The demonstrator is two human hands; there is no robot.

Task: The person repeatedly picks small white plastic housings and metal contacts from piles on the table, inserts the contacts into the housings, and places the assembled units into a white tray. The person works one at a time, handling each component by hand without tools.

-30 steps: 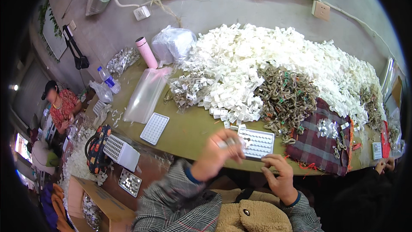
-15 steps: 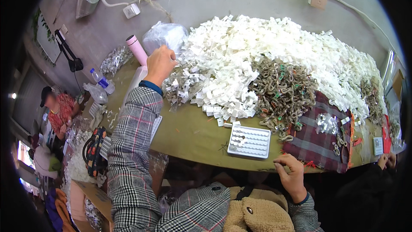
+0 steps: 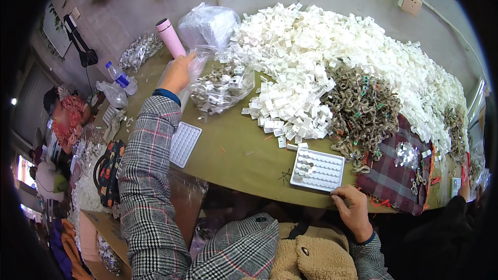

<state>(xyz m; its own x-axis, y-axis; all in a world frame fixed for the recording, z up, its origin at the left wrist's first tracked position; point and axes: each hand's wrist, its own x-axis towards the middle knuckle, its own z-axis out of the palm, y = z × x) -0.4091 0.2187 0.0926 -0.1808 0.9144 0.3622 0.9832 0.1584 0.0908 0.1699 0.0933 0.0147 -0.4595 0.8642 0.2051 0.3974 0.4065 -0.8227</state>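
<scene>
My left hand (image 3: 177, 75) reaches to the far left, its fingers closed on the gathered edge of a clear plastic bag (image 3: 220, 91). Brownish cord pieces and small white boxes show through the bag. Close to the front edge of the table, my right hand (image 3: 354, 211) has its fingers curled in by the near right corner of a white tray (image 3: 336, 173). Whether they touch the tray or pinch something small, I cannot tell. Small round pieces sit in the tray's left part. Another white tray with rows of hollows (image 3: 185, 145) lies right of my left forearm.
A big heap of small white boxes (image 3: 358, 41) spreads along the wall. Before it lie tangled brown cord loops (image 3: 363, 106) and a plaid cloth (image 3: 386, 168). A pink bottle (image 3: 170, 39) stands by a wrapped plastic bundle (image 3: 210, 23). Another person (image 3: 70, 122) sits at left.
My left hand has drawn the clear bag leftward, away from the white heap, baring table between them. The left tray shows more fully. My right hand is closer to the nearer tray's corner.
</scene>
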